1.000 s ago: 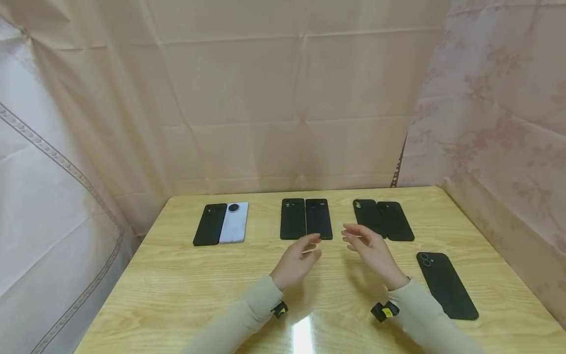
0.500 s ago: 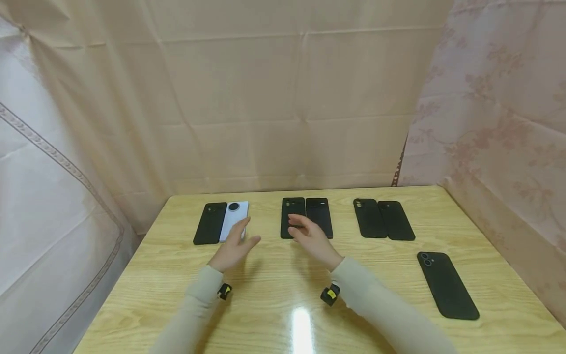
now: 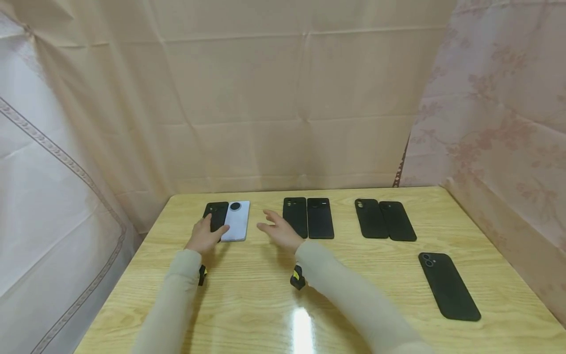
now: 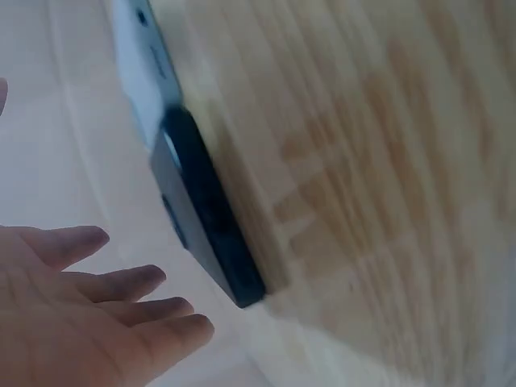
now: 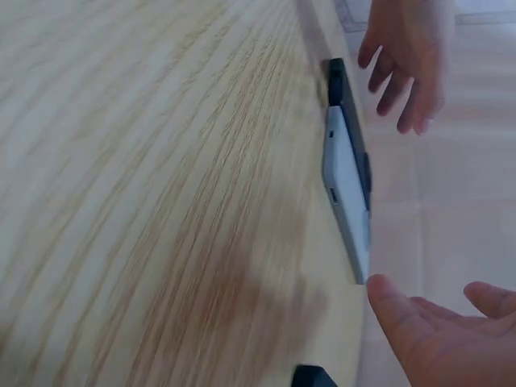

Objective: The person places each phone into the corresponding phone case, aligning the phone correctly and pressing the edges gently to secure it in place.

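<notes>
My left hand (image 3: 205, 237) is over the lower left part of a black phone case (image 3: 216, 216), fingers spread. In the left wrist view a gap shows between the fingers and the black case (image 4: 214, 214). Against the case's right side lies a white phone (image 3: 237, 222) with a round dark camera. To the right of the white phone, my right hand (image 3: 282, 232) hangs above the table with loosely bent fingers and holds nothing. The right wrist view shows both hands apart from the white phone (image 5: 345, 181).
A black case (image 3: 294, 216) and a dark phone (image 3: 320, 219) lie side by side at the middle back. Farther right lie another black case (image 3: 370, 219) and a black phone (image 3: 398, 221). One black phone (image 3: 448, 287) lies at the right on the wooden table (image 3: 247, 305).
Both hands have moved left across the table, the left from near the middle pair to the black case, the right from near the right pair to beside the white phone. The phones and cases stayed put.
</notes>
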Demonstrator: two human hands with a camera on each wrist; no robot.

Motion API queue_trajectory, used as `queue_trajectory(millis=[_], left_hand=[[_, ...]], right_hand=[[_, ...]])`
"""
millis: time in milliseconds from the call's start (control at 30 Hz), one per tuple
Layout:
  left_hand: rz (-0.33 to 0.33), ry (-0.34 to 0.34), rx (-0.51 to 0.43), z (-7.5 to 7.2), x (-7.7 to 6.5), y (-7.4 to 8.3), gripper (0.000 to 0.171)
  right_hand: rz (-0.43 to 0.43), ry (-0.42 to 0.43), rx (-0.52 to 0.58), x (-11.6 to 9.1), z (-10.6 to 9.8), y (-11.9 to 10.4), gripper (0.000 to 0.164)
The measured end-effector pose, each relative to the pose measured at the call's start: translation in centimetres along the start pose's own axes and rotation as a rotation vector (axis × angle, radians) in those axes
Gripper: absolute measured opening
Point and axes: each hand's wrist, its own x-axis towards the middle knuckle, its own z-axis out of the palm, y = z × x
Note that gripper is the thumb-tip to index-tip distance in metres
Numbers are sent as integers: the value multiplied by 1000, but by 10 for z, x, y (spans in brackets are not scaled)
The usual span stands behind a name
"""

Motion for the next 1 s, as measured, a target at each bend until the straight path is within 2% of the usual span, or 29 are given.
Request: queue_trajectory(millis=[133,300,500,667,833,1000], left_hand=[[-55,34,50,-4,8,-4,89],[-126,49,63,-7,16,-10,85],[-182,58,52,-7,22,-16,81],[-221,82,-5,-5,32,-28,78],[-212,83,-68,-6,32,-28,74],[-200,92,-68,-6,30,-26,72]], right_hand=[[46,-9,9,15,11,0,67],[93,-2,41,29,24,-1,68],[148,-6,84,36,34,-4,67],[161,-12,108,42,42,-2,66],[170,-11,131,47,49,3,71],[170,-19,209,51,57,6,73]])
